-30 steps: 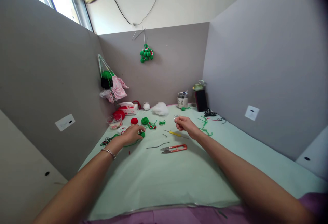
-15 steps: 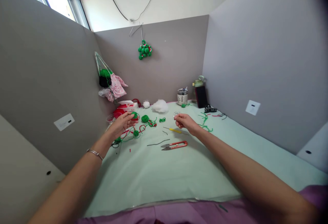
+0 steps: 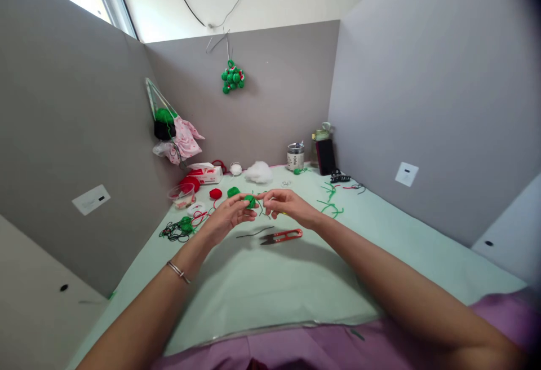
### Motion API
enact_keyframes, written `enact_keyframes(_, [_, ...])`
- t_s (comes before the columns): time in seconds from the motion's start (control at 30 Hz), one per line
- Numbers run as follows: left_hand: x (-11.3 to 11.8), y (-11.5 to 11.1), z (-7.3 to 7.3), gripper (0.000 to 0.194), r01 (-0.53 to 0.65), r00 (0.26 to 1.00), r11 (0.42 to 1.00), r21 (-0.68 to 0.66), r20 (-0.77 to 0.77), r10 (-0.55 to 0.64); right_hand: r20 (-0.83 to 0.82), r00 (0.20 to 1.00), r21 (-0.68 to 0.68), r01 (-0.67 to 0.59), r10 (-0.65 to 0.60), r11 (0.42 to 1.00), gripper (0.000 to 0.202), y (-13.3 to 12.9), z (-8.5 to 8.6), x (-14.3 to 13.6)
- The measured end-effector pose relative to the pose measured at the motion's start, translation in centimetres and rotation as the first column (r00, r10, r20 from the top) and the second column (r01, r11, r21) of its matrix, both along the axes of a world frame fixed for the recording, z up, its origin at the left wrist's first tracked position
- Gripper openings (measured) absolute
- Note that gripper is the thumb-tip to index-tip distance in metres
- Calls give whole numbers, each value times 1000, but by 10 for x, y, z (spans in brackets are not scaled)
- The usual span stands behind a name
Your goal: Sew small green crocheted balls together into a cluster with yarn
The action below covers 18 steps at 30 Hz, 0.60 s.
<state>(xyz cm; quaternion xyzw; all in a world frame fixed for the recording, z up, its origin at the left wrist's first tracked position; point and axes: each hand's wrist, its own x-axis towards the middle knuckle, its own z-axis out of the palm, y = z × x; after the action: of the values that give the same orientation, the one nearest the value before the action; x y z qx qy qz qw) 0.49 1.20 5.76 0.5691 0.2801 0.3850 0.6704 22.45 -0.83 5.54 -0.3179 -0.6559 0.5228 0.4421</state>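
My left hand [image 3: 228, 216] holds a small green yarn ball [image 3: 250, 202] between thumb and fingers, above the table. Close at its right side is my right hand [image 3: 289, 206], index finger reaching to the ball and the other fingers curled in. Whatever the right fingers pinch, if anything, is too small to make out. Orange-handled thread snips [image 3: 282, 237] lie below the hands, beside a dark strand of yarn [image 3: 255, 232]. The right hand mostly hides a yellow-handled tool. Behind the left hand sits another green yarn ball [image 3: 233, 192].
A red yarn ball [image 3: 215, 194], white stuffing [image 3: 259, 172] and a tissue box [image 3: 207, 175] stand at the back. Tangled dark yarn [image 3: 175, 232] and a clear tub [image 3: 181, 194] are on the left. A tin [image 3: 295, 157], phone [image 3: 325, 157] and green yarn scraps [image 3: 331, 208] are at right.
My left hand has moved right, bringing the green yarn ball along. My right hand has come left from near the small rings, so the hands now meet at the ball. The view has shifted slightly.
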Motion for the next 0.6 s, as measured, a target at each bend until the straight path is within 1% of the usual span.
enact_keyframes(0.07, [6, -2, -6, 25, -35, 999, 999, -24, 30, 35, 69, 995, 34, -73, 71, 997, 27, -4, 1, -4])
enact_keyframes(0.13, [8, -2, -12, 22, -91, 994, 994, -65, 58, 95, 110, 991, 20, -76, 73, 997, 28, -3, 0, -3])
enact_keyframes(0.23, [3, 1, -19, 20, -175, 977, 976, -131, 97, 189, 75, 997, -41, 7, -4, 999, 30, 3, -2, 3])
enact_keyframes(0.3, [-3, 2, -23, 19, -209, 968, 967, -147, 110, 226, 1, 998, -97, 66, -66, 993, 31, 9, -3, 8])
enact_keyframes(0.37, [-7, 4, -28, 21, -229, 964, 963, -141, 108, 245, -79, 991, -161, 96, -110, 982, 32, 12, -2, 13])
enact_keyframes(0.47, [-9, 6, -37, 26, -276, 958, 956, -96, 54, 282, -156, 982, -229, 70, -107, 971, 32, 13, -2, 14])
enact_keyframes(0.53, [-7, 7, -43, 27, -364, 931, 931, 0, -38, 364, -152, 986, -245, 35, -74, 969, 32, 10, -3, 10])
enact_keyframes(0.6, [-3, 7, -47, 26, -429, 890, 892, 139, -105, 444, -105, 994, -241, 0, -26, 971, 32, 7, -6, 4])
